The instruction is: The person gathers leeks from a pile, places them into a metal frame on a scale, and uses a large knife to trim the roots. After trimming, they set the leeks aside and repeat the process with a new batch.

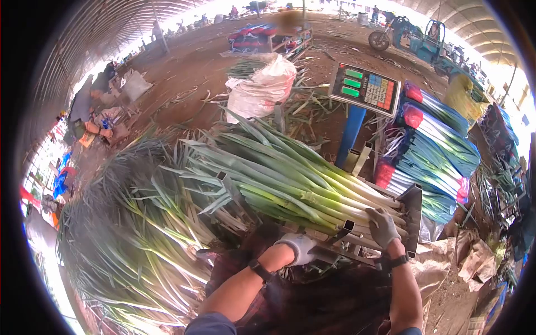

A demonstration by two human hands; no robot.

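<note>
A large bundle of scallions point(301, 184), thick and long like leeks, lies across a metal frame point(412, 215), white root ends to the right and green leaves to the left. My right hand point(384, 229), in a pale glove, rests on the white ends with its fingers stretched out over the stalks. My left hand point(301, 248), also gloved, is at the near side of the frame, below the bundle. Its fingers are mostly hidden, so its grip cannot be made out. Behind the frame stands a weighing scale display point(364, 89) on a blue post point(350, 135).
A big heap of loose scallions point(145, 240) lies to my left. Packed bundles in blue and red wrapping point(435, 156) are stacked at right. A white sack point(262, 86) stands ahead, with another wrapped stack point(262, 40) beyond. A three-wheeled vehicle point(427, 44) is parked farther back.
</note>
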